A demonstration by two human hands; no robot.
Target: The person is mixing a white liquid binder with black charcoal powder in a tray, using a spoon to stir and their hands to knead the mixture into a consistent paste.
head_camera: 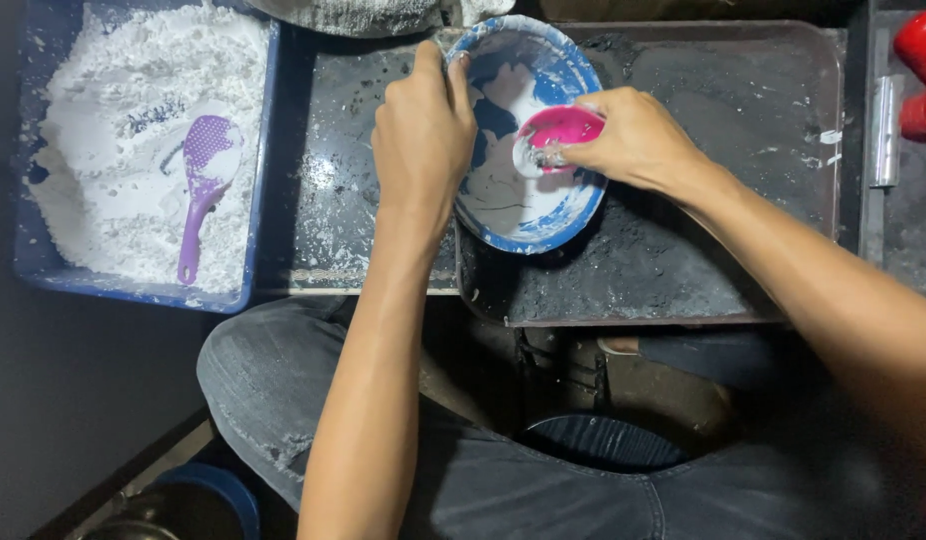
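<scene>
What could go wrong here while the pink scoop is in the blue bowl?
1. The blue bowl overhangs the edge of the dark tray; only the left hand on its rim steadies it, so it might tip toward the lap.
2. The right hand holds the pink scoop tilted at the bowl's wall; white paste could slop over the rim.
3. Loose white powder in the blue tub could scatter if knocked.

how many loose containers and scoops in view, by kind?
Bowls: 1, blue and white bowl, rim held by the left hand
Scoops: 2, pink scoop in the right hand, purple scoop lying in white powder
Tubs: 1, blue tub
Trays: 1, dark tray
Total: 5
</scene>
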